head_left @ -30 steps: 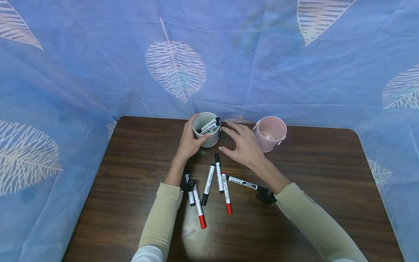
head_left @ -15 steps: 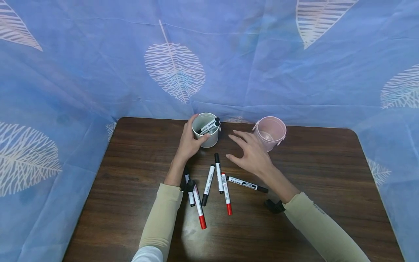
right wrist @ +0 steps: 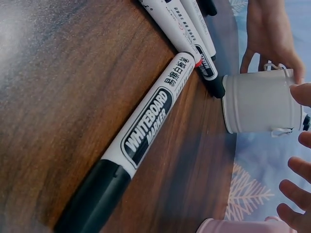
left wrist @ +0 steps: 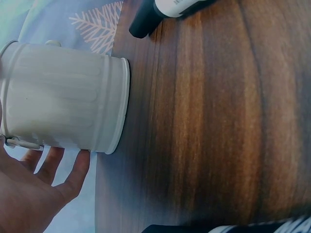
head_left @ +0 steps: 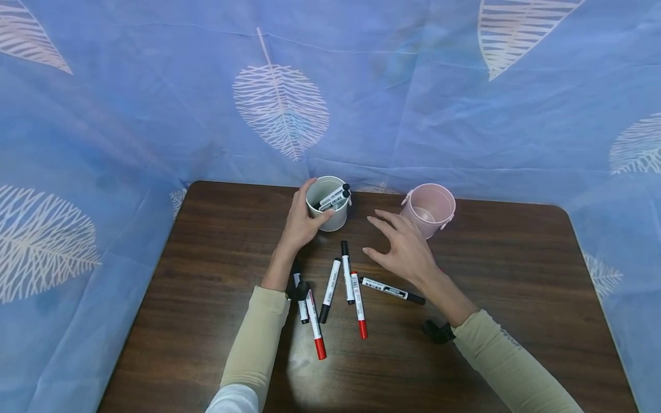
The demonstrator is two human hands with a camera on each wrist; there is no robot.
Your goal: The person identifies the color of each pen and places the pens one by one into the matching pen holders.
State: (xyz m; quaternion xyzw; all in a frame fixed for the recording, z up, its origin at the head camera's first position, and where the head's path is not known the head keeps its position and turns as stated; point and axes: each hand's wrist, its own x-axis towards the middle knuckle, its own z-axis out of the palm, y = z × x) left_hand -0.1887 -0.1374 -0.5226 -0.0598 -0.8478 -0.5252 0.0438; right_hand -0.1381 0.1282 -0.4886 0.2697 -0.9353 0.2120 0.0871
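My left hand (head_left: 299,223) holds the small white pail (head_left: 334,222) at the table's far edge, thumb and fingers round its side. Two black-capped whiteboard markers (head_left: 332,197) lean inside that pail. In the left wrist view, fingers (left wrist: 75,177) lie against the pail's wall (left wrist: 58,97). My right hand (head_left: 405,249) hovers with spread fingers and nothing in them, just in front of the pink pail (head_left: 438,212). A black-capped whiteboard marker (head_left: 389,289) lies below it on the table, large in the right wrist view.
Several markers lie mid-table, among them a red-capped marker (head_left: 358,307), another red-capped marker (head_left: 316,327) and a black-capped marker (head_left: 330,289). One marker (head_left: 301,304) is partly covered by the left wrist's camera. A blue leaf-print cloth (head_left: 361,115) hangs behind the table (head_left: 217,258).
My right hand has drawn back from the white pail, rightward and toward the body. My left hand and the white pail stay in place.
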